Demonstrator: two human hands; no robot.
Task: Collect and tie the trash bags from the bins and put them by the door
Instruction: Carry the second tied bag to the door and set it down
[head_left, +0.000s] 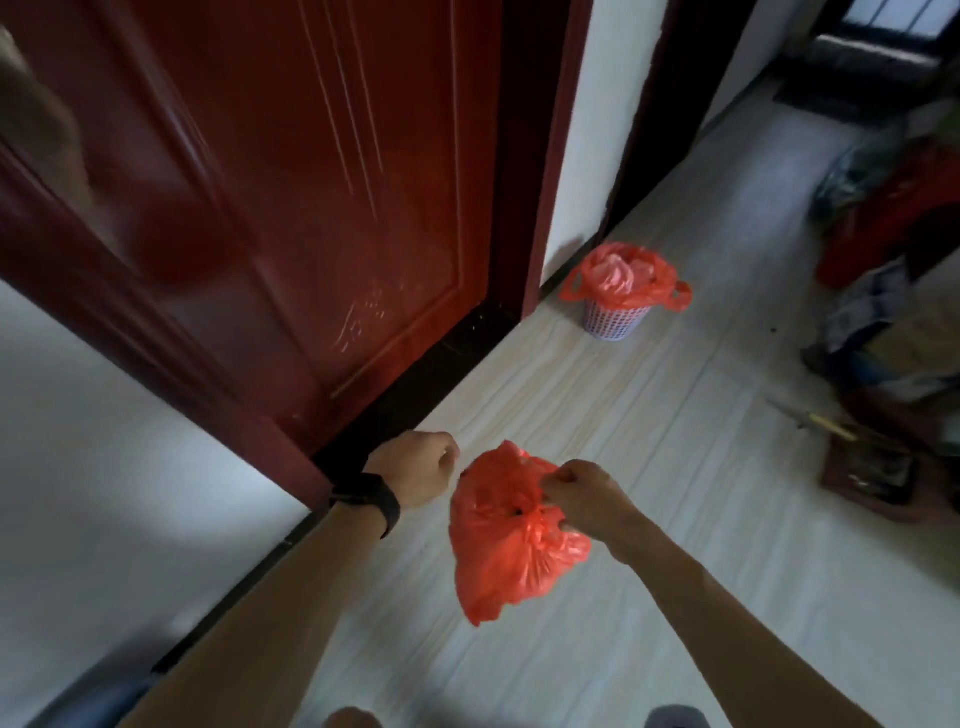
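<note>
Two hands are seen above the pale floor (675, 519), just out from the red door (291, 208). A tied red trash bag (509, 535) is held up off the floor by the right hand (582, 493), whose fingers are pinched shut on the gathered plastic at the knot. The left hand (415, 470) is curled into a loose fist just beside the bag, on the door side; whether any plastic is caught in it cannot be told (a dark wristband (371, 501) is worn on that wrist). Farther along the wall from the door, past its frame, a white lattice bin (615, 319) is stood on the floor, lined with a second red bag (626, 275) whose handles are draped over the rim. Across the floor from the door, blurred clutter (883, 260) is piled.
</note>
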